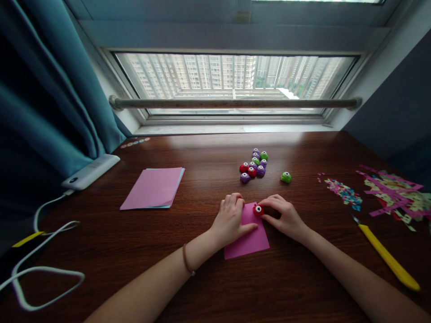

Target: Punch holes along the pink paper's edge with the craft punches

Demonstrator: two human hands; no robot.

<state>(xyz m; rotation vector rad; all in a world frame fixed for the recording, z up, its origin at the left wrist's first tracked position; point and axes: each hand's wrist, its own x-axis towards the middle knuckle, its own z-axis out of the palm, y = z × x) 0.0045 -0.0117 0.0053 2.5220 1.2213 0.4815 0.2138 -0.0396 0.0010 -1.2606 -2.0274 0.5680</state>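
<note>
A bright pink sheet of paper [247, 242] lies on the dark wooden desk in front of me. My left hand [230, 220] holds its left side, with the thumb laid across the paper and the other fingers curled near the far edge. At the far right edge of the sheet sits a small red craft punch [258, 210] with a white and black dot on top. My right hand [281, 215] grips it from the right between thumb and fingers. How far the paper reaches into the punch cannot be made out.
Beyond my hands stand several purple, red and green punches [252, 166], with one green punch [286, 177] apart. Pink paper [153, 188] is stacked left. Confetti [345, 193], paper strips [393, 193] and a yellow craft knife [389, 258] lie right. A white power strip [90, 172] sits far left.
</note>
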